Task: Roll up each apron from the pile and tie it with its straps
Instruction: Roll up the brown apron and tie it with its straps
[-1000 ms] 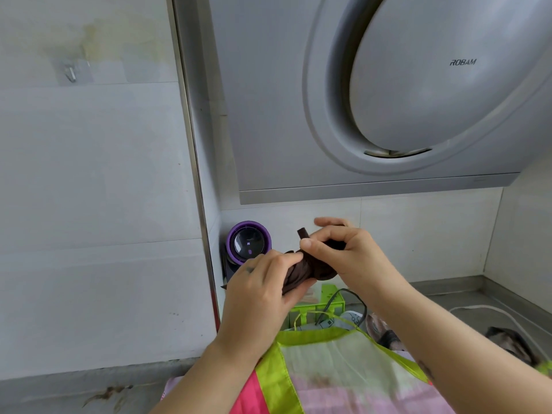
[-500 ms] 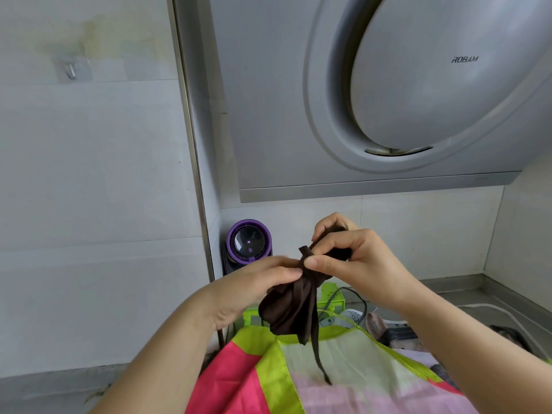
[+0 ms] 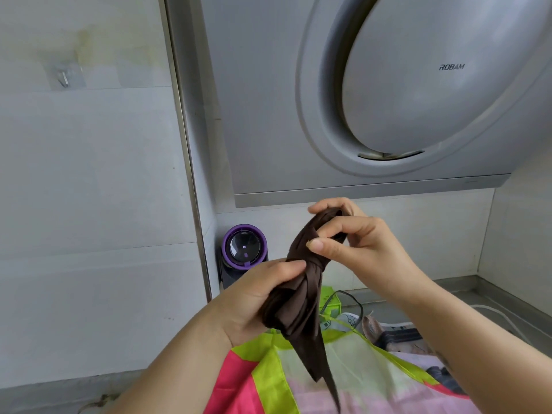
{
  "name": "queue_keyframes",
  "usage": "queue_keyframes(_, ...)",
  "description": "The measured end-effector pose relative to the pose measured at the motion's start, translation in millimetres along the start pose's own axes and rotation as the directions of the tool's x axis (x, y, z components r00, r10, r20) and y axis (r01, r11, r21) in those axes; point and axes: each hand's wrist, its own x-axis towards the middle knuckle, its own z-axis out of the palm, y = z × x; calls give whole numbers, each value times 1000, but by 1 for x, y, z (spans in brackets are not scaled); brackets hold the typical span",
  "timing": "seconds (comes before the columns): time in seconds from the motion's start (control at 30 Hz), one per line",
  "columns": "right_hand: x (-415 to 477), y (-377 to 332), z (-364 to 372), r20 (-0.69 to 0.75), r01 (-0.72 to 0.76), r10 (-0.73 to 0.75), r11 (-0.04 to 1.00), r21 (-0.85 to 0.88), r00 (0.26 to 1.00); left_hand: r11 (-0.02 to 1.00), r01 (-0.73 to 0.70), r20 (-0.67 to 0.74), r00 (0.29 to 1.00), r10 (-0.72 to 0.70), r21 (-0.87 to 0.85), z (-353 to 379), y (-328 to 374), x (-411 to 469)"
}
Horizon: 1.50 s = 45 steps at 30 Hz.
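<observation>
Tying step: rolled brown apron (image 3: 298, 297) gripped by left hand (image 3: 254, 303); its upper end pinched by right hand (image 3: 358, 243). Next: strap (image 3: 330, 383) cinched tight.

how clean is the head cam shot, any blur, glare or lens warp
Head view: the brown apron, left hand and right hand are sharp, no motion smear; head view: light is soft and even, only a faint sheen on the range hood, its lettering readable; head view: wide-angle warp tilts the metal wall trim and slants the hood's lower edge.
</observation>
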Motion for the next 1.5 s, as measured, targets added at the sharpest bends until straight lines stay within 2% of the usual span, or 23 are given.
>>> queue_keyframes(0.1,-3,8,2,-193,0,-17,996,-87,981,993,-116,-101,988,120,37,6,0,-1)
queue_keyframes(0.17,-8,9,6,-278,27,-31,999,-16,960,984,-177,-155,971,181,34,6,0,-2)
queue_keyframes(0.27,-13,5,9,-190,6,20,991,133,982,969,-229,-221,944,245,98,4,1,-2)
queue_keyframes(0.43,-11,-11,6,0,-65,66,986,155,998,960,-242,-244,931,271,144,4,-1,-5)
queue_keyframes(0.5,-7,-12,6,29,-59,56,992,109,998,943,-231,-273,916,294,240,4,-2,-4)
queue_keyframes(0.6,-2,-8,11,-57,-39,39,999,-4,998,860,-209,-315,869,381,465,7,-3,-3)
queue_keyframes(0.67,-1,-5,13,-138,-43,35,998,-53,990,806,-200,-338,832,439,557,12,-5,-3)
queue_keyframes(0.77,-1,-5,19,-222,-50,30,995,-84,975,771,-193,-366,793,486,606,16,-6,-4)
queue_keyframes(0.87,-1,-5,24,-314,-48,22,996,-76,949,765,-194,-372,784,497,614,18,-3,-4)
queue_keyframes(0.93,-1,-3,26,-340,8,-70,984,-180,938,763,-199,-372,780,503,615,20,-1,-4)
queue_keyframes(1.0,-2,0,27,-293,114,-231,924,-365,928,766,-195,-386,771,506,613,20,1,-4)
queue_keyframes(1.07,-2,5,25,-170,190,-314,841,-507,934,778,-188,-405,767,498,600,15,3,-5)
queue_keyframes(1.17,-4,11,16,82,246,-252,735,-631,964,783,-162,-392,794,465,600,6,4,-8)
queue_keyframes(1.23,-1,8,10,178,284,-225,656,-699,958,778,-125,-385,814,436,616,3,3,-9)
queue_keyframes(1.4,14,-1,13,291,381,-250,502,-776,923,758,-97,-395,807,440,645,1,1,-5)
queue_keyframes(1.47,16,0,13,315,383,-219,505,-773,924,767,-98,-380,824,420,634,1,0,-5)
queue_keyframes(1.5,16,0,12,321,364,-176,548,-753,930,772,-98,-369,836,406,628,1,-1,-6)
